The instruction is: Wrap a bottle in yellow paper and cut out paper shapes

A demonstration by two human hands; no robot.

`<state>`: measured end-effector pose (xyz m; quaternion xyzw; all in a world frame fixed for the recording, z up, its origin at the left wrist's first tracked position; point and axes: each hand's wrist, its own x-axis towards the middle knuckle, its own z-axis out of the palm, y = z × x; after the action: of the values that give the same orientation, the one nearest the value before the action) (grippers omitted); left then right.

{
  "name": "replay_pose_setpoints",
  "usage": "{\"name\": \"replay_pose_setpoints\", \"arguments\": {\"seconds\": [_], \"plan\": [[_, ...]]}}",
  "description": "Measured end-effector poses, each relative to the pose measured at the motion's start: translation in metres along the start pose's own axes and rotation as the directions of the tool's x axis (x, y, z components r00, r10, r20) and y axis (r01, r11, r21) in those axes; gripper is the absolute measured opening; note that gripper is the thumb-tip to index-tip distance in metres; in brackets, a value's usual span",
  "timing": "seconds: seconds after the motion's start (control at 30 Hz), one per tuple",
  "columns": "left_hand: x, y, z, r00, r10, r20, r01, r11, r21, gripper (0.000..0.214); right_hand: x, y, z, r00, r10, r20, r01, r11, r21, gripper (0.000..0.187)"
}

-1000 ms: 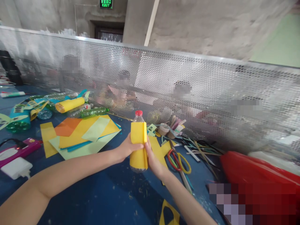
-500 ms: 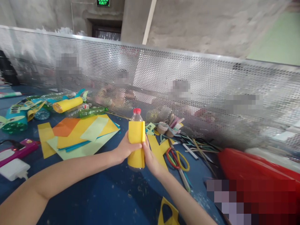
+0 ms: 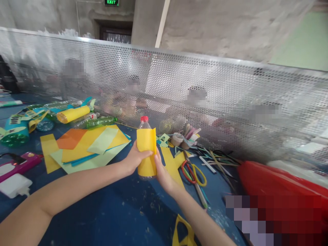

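Note:
A clear plastic bottle with a red cap [image 3: 144,119] stands upright on the blue table [image 3: 115,212], wrapped in a sheet of yellow paper [image 3: 146,150]. My left hand [image 3: 133,159] grips the wrapped bottle from the left, thumb across the paper. My right hand [image 3: 162,172] presses the paper's loose edge against the bottle from the right. The top right corner of the paper stands slightly away from the bottle.
A stack of coloured paper sheets [image 3: 87,145] lies to the left, with paper-covered bottles [image 3: 73,114] behind it. Scissors with red and yellow handles [image 3: 193,172] and paper strips [image 3: 217,159] lie to the right. A perforated metal screen [image 3: 205,95] runs along the back; a red bag [image 3: 279,191] sits right.
The bottle and both hands have shifted slightly left and up. The paper's right edge has loosened and flares outward at the top.

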<state>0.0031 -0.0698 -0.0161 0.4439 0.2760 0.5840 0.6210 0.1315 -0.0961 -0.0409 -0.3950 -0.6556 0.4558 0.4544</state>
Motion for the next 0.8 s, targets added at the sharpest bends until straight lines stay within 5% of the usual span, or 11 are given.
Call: {"name": "replay_pose_setpoints", "arguments": {"seconds": [0.2, 0.8], "plan": [[-0.002, 0.004, 0.001, 0.999, -0.001, -0.055, 0.000, 1.000, -0.005, 0.046, -0.006, -0.006, 0.006, 0.993, -0.088, 0.075, 0.099, 0.983, -0.153, 0.108], [0.002, -0.011, -0.007, 0.998, 0.039, -0.048, -0.038, 0.999, 0.013, 0.046, -0.006, -0.004, 0.006, 0.991, -0.114, 0.064, 0.127, 0.957, -0.261, 0.099]]}}
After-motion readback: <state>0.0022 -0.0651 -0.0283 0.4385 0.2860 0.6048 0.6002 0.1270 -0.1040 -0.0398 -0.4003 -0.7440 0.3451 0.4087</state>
